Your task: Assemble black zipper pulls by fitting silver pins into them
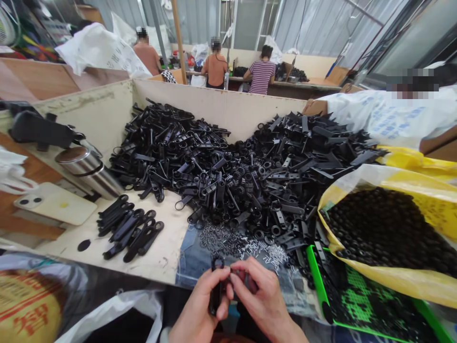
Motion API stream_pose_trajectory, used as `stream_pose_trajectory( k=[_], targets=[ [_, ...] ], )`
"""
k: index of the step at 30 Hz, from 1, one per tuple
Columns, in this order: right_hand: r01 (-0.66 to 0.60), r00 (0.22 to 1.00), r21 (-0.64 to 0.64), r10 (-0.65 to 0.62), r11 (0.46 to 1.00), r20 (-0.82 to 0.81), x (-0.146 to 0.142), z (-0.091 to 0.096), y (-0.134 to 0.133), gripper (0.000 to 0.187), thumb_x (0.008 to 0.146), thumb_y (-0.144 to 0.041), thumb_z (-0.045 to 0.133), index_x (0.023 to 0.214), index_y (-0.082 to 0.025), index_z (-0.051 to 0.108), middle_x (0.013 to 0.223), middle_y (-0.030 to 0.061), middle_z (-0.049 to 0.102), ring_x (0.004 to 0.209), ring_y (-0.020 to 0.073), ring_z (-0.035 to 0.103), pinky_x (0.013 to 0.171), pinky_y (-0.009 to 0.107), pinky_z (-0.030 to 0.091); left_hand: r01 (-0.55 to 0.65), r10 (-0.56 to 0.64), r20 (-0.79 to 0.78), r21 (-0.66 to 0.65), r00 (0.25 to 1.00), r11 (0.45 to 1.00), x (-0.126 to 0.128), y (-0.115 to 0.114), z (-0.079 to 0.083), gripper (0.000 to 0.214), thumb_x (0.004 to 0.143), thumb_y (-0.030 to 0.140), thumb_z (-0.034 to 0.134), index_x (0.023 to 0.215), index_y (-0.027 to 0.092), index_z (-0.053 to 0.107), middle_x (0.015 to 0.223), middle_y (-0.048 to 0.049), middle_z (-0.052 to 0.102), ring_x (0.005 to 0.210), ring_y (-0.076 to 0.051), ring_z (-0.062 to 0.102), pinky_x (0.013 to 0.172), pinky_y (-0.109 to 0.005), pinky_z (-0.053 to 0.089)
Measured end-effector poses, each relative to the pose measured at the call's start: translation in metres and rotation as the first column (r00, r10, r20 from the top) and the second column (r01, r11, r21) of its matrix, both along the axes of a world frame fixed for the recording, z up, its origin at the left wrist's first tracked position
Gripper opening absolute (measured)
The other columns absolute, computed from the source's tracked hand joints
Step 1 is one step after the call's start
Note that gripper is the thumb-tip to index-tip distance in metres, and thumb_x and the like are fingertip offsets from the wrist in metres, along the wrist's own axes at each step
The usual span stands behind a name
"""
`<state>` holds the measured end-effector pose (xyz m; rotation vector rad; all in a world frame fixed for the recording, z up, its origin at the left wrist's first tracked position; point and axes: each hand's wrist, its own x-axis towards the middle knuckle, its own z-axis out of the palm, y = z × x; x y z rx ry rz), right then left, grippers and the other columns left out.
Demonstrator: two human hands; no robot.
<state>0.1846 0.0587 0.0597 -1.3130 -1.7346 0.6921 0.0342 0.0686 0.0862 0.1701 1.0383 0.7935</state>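
Held upright in my left hand (200,305) is a black handle-shaped part (217,261) with a ring at its top end; my fingers wrap round its shaft. Thumb and fingers of my right hand (266,297) are pinched together at the part's upper side; what they hold, if anything, is hidden. Just beyond my hands, on a blue denim cloth (187,259), lie small silver pins (274,255) and a pile of tiny dark grey pieces (217,238). To the left, several similar black handle parts (132,231) lie in a group on the pale board.
A large heap of black parts (214,166) fills the walled bench. At right are a green basket (314,271) and a yellow-white sack (357,267) of small black rings. A phone (57,204) and steel flask (91,171) stand left. Several people work behind the partition.
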Motion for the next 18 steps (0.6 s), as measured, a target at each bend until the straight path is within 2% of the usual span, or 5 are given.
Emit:
stream_pose_trajectory(
  k=[5,9,13,18],
  targets=[
    [0.041,0.998,-0.072,-0.044,0.997,-0.047,0.004,-0.006,-0.001,0.010,0.094,-0.024,0.062,0.095,-0.020,0.071,0.070,-0.0018,0.059,0.053,0.0121,0.052,0.048,0.022,0.040,0.148,-0.150,0.012,0.110,0.989,0.983,-0.008,-0.003,-0.001,0.017,0.069,0.029,0.067,0.075,0.014,0.068,0.061,-0.0004,0.065,0.040,-0.007,0.045,0.048,-0.023,0.031],
    [0.059,0.994,-0.091,-0.067,0.994,-0.089,0.006,-0.005,-0.003,0.009,0.092,-0.022,0.062,0.092,-0.020,0.070,0.067,-0.0031,0.056,0.053,0.0126,0.052,0.049,0.022,0.041,0.248,-0.248,-0.024,0.171,0.968,0.953,-0.017,-0.004,0.003,0.035,0.072,0.023,0.065,0.106,0.014,0.067,0.072,-0.0020,0.069,0.049,-0.009,0.048,0.053,-0.024,0.032],
    [0.008,0.999,-0.025,-0.009,1.000,-0.053,0.005,-0.002,-0.005,0.008,0.090,-0.020,0.063,0.094,-0.019,0.070,0.066,-0.0038,0.056,0.052,0.0123,0.052,0.050,0.022,0.039,0.306,-0.297,-0.080,0.177,0.952,0.935,-0.022,-0.008,0.006,0.044,0.074,0.029,0.074,0.115,0.016,0.063,0.074,0.0026,0.063,0.058,-0.009,0.049,0.061,-0.024,0.035],
    [-0.094,0.994,0.087,0.089,0.992,0.066,0.002,0.001,-0.003,0.008,0.091,-0.018,0.063,0.096,-0.018,0.070,0.063,-0.0036,0.055,0.054,0.0132,0.053,0.054,0.025,0.038,0.365,-0.343,-0.139,0.183,0.929,0.913,-0.023,-0.014,0.006,0.043,0.079,0.034,0.073,0.119,0.020,0.063,0.073,0.0042,0.059,0.059,-0.009,0.048,0.061,-0.024,0.033]
  ],
)
